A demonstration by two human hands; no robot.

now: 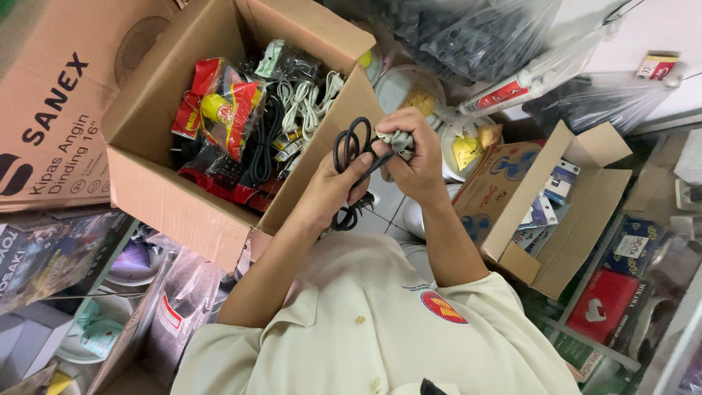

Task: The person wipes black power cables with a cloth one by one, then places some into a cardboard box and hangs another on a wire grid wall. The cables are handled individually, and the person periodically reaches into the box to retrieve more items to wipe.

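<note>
Beside the open box's right wall | left hand grips coiled black cord, loops upright | right hand closed on its grey plug end, touching

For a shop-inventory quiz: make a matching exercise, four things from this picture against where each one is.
Things:
1. black cable
2. white cords
3. grey plug
4. small open box

Places:
A. in the right hand
B. looped in the left hand
C. inside the large cardboard box
D. right of the person's forearms, holding small packages

Pairs: 1-B, 2-C, 3-A, 4-D
</note>
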